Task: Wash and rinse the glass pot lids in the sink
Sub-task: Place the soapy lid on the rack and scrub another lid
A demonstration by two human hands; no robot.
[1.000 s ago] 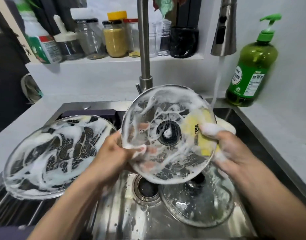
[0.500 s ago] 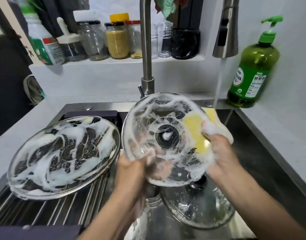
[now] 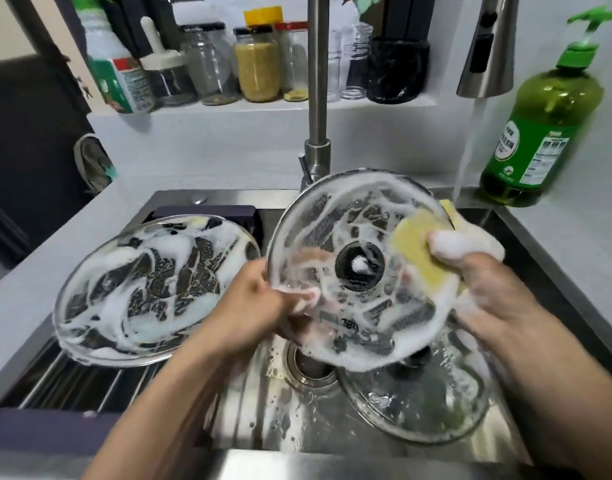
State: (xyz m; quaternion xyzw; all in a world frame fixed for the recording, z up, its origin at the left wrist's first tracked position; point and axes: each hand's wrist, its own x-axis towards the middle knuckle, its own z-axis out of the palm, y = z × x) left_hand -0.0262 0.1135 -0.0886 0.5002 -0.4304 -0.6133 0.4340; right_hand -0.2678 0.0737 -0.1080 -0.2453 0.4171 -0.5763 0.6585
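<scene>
My left hand (image 3: pixel 259 303) grips the soapy glass lid (image 3: pixel 360 268) by its lower left edge, holding it tilted over the sink (image 3: pixel 263 410). My right hand (image 3: pixel 484 282) clutches a yellow sponge (image 3: pixel 419 258) against the lid's right side. Second foamy lid (image 3: pixel 155 289) rests on the drying rack (image 3: pixel 90 375) at left. Third lid (image 3: pixel 415 400) lies in the basin beside the drain (image 3: pixel 309 367). Water (image 3: pixel 467 150) runs from the faucet head (image 3: pixel 486 50).

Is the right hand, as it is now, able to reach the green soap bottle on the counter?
Probably not at once. The right hand grips the yellow sponge against the soapy lid, so its fingers are busy. The path to the green soap bottle looks free, apart from the water stream.
</scene>
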